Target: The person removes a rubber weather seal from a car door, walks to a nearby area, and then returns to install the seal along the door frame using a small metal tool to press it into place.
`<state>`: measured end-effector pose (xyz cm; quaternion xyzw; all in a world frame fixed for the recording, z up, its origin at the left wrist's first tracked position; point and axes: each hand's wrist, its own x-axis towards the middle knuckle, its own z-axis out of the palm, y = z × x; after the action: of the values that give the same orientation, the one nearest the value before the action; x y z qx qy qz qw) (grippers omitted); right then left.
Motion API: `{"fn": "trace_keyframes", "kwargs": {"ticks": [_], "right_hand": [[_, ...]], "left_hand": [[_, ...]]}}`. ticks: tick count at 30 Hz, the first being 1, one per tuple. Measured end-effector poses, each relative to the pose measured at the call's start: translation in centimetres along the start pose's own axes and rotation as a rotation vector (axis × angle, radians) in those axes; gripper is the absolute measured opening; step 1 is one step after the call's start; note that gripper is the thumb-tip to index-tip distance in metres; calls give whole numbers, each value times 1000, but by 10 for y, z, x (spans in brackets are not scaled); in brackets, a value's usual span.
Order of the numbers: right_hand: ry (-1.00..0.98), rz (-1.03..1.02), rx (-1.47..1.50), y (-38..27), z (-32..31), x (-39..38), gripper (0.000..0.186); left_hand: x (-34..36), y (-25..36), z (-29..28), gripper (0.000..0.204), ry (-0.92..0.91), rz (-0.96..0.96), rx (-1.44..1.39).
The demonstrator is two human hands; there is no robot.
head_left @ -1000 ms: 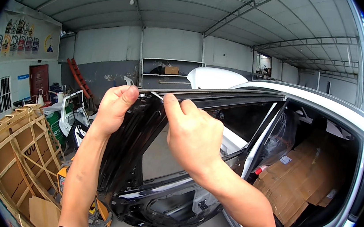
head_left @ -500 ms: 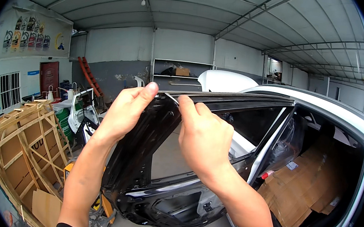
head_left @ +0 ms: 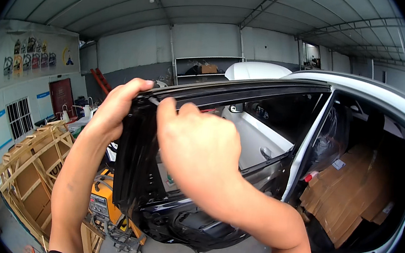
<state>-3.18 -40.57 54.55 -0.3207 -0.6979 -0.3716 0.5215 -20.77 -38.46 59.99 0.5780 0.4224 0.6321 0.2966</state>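
A black car door [head_left: 226, 87] hangs open from the white car, with its window frame facing me. My left hand [head_left: 115, 110] is closed round the frame's upper left corner, its thumb on the top edge and its fingers hidden behind. Just right of it, my right hand [head_left: 200, 151] is in a fist, blurred by motion, below the top rail. From its fingertips a thin, light-coloured strip [head_left: 154, 100] pokes out against the corner of the frame. Most of that piece is hidden by the fingers.
The white car [head_left: 397, 105] stands at right, flattened cardboard [head_left: 348, 191] lying inside its door opening. A yellow machine with cables [head_left: 101, 197] sits on the floor left of the door. Beyond it leans a wooden crate [head_left: 35, 163]. Shelving [head_left: 186, 68] lines the back wall.
Both hands have shifted left and slightly down in view as my head turned and moved closer to the door. The right hand stays at the frame's corner, now blurred, with the strip less visible.
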Motion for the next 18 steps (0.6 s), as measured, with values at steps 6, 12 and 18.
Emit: {"fn": "trace_keyframes", "kwargs": {"ticks": [6, 12, 18], "right_hand": [[-49, 100, 469, 39, 3, -91, 15], [-350, 472, 832, 49, 21, -249, 13], [-343, 667, 928, 80, 27, -307, 15]], "left_hand": [[-16, -2, 13, 36, -31, 114, 49], [-17, -4, 25, 37, 22, 125, -12], [-19, -8, 20, 36, 140, 104, -10]]}}
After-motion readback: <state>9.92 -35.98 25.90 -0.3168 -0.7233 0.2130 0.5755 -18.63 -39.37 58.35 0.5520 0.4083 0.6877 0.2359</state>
